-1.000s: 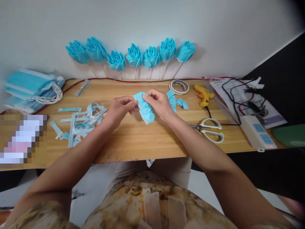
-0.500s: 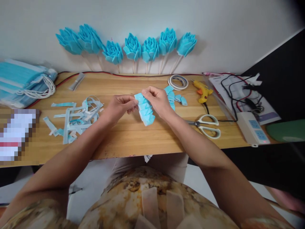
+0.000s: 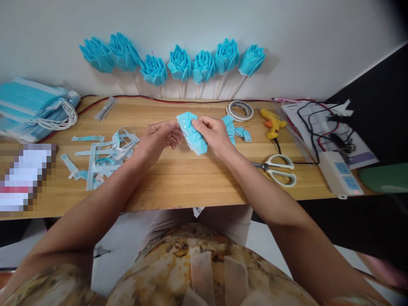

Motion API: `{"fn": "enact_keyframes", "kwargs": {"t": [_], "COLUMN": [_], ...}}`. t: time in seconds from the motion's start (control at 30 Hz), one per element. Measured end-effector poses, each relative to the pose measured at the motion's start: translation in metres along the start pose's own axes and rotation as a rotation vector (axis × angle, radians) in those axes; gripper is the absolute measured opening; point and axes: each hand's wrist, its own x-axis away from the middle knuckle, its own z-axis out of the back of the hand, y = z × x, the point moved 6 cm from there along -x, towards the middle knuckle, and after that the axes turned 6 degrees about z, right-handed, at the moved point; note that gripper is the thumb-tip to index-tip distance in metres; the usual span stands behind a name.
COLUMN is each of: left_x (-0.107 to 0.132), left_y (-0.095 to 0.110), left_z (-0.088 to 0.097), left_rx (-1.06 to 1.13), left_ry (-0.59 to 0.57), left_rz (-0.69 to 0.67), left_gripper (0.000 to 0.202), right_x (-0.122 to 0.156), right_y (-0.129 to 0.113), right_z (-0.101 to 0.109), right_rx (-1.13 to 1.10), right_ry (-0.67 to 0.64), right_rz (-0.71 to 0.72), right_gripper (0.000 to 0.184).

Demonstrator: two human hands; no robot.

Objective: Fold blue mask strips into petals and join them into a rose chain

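Observation:
Both my hands hold a strip of folded blue petals (image 3: 192, 133) above the middle of the wooden table (image 3: 178, 178). My left hand (image 3: 158, 139) pinches its left side with curled fingers. My right hand (image 3: 214, 135) grips the right side, thumb and fingers closed on the upper part. A small cluster of loose folded blue pieces (image 3: 237, 131) lies just right of my right hand.
Several blue flowers on sticks (image 3: 178, 63) lean on the wall. Cut mask scraps (image 3: 102, 155) lie left, stacked blue face masks (image 3: 35, 109) far left. Tape roll (image 3: 239, 110), yellow glue gun (image 3: 271, 122), white scissors (image 3: 280, 169) and power strip (image 3: 341, 173) sit right.
The petal strip has been tilted and lifted slightly toward the wall between my hands. My left fingers have shifted along its left edge.

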Motion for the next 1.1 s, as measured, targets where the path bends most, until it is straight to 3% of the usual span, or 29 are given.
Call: {"fn": "enact_keyframes", "kwargs": {"t": [0.1, 0.27, 0.47, 0.73, 0.97, 1.1], "left_x": [0.001, 0.002, 0.003, 0.004, 0.002, 0.002], "left_y": [-0.001, 0.001, 0.003, 0.009, 0.008, 0.007], "left_z": [-0.003, -0.004, -0.001, -0.006, 0.004, 0.005], "left_rx": [-0.050, -0.187, -0.167, -0.205, -0.186, -0.154], "left_ry": [-0.019, 0.013, 0.096, 0.044, 0.142, 0.138], "left_rz": [0.029, 0.028, -0.004, -0.056, -0.066, -0.061], "left_gripper": [0.038, 0.028, 0.021, 0.021, 0.018, 0.021], "right_x": [0.000, 0.002, 0.003, 0.004, 0.003, 0.004], "right_y": [-0.001, -0.002, 0.000, -0.002, 0.001, -0.002], "right_z": [0.002, 0.000, -0.005, -0.008, -0.005, -0.008], "right_rx": [0.037, 0.068, -0.003, 0.034, -0.063, -0.016], "right_ry": [0.022, 0.009, -0.056, -0.088, -0.102, -0.150], "right_rz": [0.021, 0.041, -0.006, 0.051, -0.032, 0.009], "right_gripper": [0.060, 0.063, 0.065, 0.062, 0.063, 0.058]}}
